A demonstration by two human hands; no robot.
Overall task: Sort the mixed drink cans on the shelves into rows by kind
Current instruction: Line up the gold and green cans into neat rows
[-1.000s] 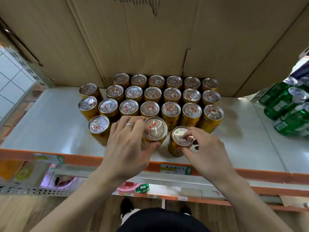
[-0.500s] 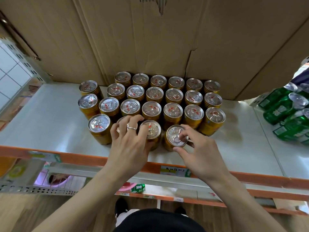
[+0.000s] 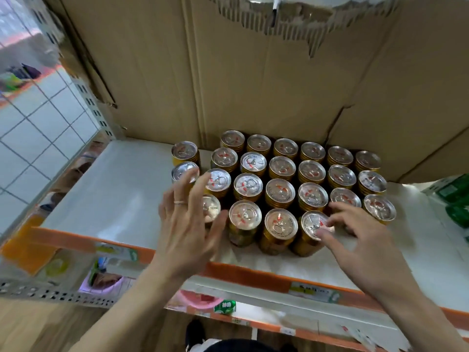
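Gold cans (image 3: 280, 191) stand upright, long axes vertical, pull-tab lids up, packed in rows on white shelf (image 3: 114, 189) against cardboard (image 3: 253, 85) | left hand (image 3: 187, 224) spread over front-left can (image 3: 212, 208), gripping nothing | right hand (image 3: 365, 240) loose, fingertips touching front-right can (image 3: 313, 223) lid | green cans (image 3: 456, 199) far right

24 gold cans (image 3: 280, 191); green cans (image 3: 458, 212) partly cut off, uncountable; 2 hands (image 3: 187, 237)
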